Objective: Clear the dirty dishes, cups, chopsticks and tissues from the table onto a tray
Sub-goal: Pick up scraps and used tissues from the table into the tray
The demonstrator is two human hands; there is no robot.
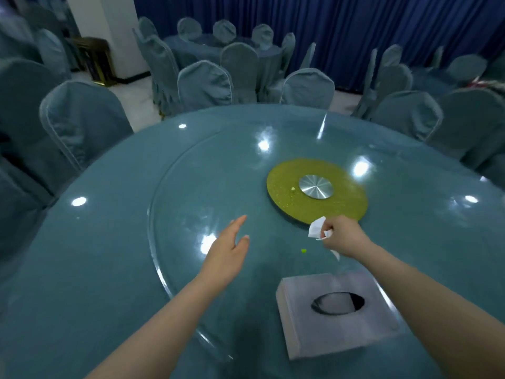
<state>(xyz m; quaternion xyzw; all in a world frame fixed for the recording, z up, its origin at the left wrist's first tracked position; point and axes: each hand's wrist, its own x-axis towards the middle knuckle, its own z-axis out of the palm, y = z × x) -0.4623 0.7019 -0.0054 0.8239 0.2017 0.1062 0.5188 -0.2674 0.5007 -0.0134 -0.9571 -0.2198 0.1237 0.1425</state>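
Observation:
My right hand [343, 236] grips a crumpled white tissue [317, 228] just above the glass turntable [175, 187], at the near edge of the green centre disc [341, 212]. My left hand [228, 250] hovers open over the glass, fingers straight and pointing away from me. Between the two hands a small green crumb [303, 251] lies on the glass. Another pale crumb [293, 189] sits on the green disc beside its metal hub [316, 186]. No dishes, cups, chopsticks or tray show in this view.
A grey tissue box [300, 318] with an oval opening stands on the round teal table [82, 269] close to me, under my right forearm. Covered chairs [82, 119] ring the table; more chairs and another table stand behind, before a blue curtain.

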